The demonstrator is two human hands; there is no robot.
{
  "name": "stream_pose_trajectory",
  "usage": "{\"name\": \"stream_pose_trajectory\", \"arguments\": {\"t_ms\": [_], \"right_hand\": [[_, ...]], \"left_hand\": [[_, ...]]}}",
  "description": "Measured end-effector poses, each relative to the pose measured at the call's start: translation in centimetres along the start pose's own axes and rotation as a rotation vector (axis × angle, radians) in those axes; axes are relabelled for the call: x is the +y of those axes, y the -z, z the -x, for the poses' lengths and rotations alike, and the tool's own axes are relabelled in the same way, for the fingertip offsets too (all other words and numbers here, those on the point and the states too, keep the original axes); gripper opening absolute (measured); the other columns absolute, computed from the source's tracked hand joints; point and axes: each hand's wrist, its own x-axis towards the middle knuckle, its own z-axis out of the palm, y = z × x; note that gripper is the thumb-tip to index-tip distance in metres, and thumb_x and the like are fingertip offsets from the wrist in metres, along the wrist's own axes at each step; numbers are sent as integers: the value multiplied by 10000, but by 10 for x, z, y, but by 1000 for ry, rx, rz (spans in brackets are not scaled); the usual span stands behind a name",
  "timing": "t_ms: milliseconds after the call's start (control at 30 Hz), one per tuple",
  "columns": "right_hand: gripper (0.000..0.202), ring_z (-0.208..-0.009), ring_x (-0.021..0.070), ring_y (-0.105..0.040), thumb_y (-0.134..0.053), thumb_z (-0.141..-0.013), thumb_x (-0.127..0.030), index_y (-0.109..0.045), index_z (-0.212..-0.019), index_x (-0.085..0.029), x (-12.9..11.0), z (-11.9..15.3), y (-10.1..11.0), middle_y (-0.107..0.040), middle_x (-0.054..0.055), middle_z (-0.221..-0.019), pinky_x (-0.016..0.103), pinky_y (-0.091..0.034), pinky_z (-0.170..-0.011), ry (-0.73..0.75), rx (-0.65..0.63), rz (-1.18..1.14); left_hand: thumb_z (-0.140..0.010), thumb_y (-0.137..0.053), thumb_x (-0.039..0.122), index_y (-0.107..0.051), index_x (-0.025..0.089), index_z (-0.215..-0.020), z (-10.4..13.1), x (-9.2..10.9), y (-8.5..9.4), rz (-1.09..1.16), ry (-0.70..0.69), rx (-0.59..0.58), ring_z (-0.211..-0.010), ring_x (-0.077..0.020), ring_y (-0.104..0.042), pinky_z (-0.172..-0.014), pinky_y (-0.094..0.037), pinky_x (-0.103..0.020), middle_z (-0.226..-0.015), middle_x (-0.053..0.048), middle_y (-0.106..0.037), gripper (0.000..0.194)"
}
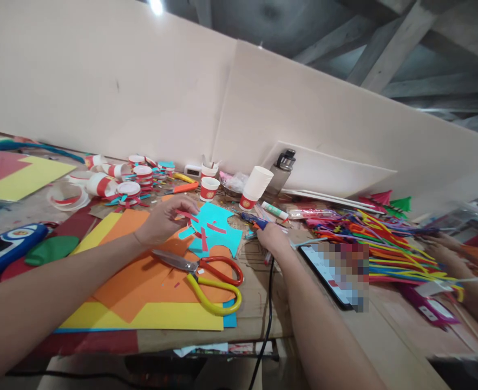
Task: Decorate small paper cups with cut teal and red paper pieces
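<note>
My left hand (166, 219) is closed, its thumb and fingers pinching a narrow red paper strip (190, 216) over a cut turquoise paper (218, 216). More red strips lie on that paper. My right hand (274, 239) is wrapped round a blue glue gun (255, 220), whose nozzle points left towards the turquoise paper; a black cord (270, 303) hangs below this hand. Scissors (200, 268) with one red and one yellow handle lie partly open on orange paper (129, 281), nearer than both hands. Yellow paper (182, 317) sticks out beneath the orange sheet.
Paper cups (209, 188) and red-banded cup pieces (129, 192) stand at the back. A grey bottle (280, 172) leans by the white board. On the right are a phone (330, 276), colourful pipe cleaners (385, 244) and another person's hands (445, 252). A blue tool (15, 246) is at left.
</note>
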Motion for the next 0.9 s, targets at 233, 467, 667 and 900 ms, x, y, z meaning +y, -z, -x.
{"name": "stream_pose_trajectory", "arguments": {"t_ms": [233, 467, 667, 900], "right_hand": [[466, -1168, 367, -480, -565, -835, -374, -568, -1165, -45, -17, 15, 14, -540, 263, -1186, 500, -356, -983, 88, 316, 23], [456, -1244, 255, -383, -417, -938, -464, -478, -1347, -270, -62, 67, 25, -424, 97, -1324, 442, -299, -1066, 935, 108, -373], [513, -1237, 290, -342, -442, -924, -507, -446, -1396, -305, -66, 75, 17, -392, 85, -1395, 493, -284, -1043, 989, 54, -275], [549, -1221, 294, -341, -461, -912, -504, -400, -1428, -326, -66, 75, 19, -388, 80, -1402, 500, -284, -1041, 984, 109, -270]], "left_hand": [[-645, -697, 115, -700, 207, -738, 1, -4, 2, -31, 34, 18, -886, -205, -609, -819, -482, -313, -868, -66, -689, 130], [-643, -709, 132, -681, 200, -729, 0, -3, 0, 57, 45, 59, -820, -186, -612, -735, -496, -287, -823, -54, -675, 114], [-554, -834, 276, -667, 184, -708, -3, -3, -2, 115, 143, 130, -766, -172, -597, -710, -493, -281, -780, -54, -655, 245], [-589, -823, 290, -668, 188, -721, -2, -6, 0, 113, 113, 106, -790, -173, -605, -733, -496, -284, -805, -57, -661, 228]]}}
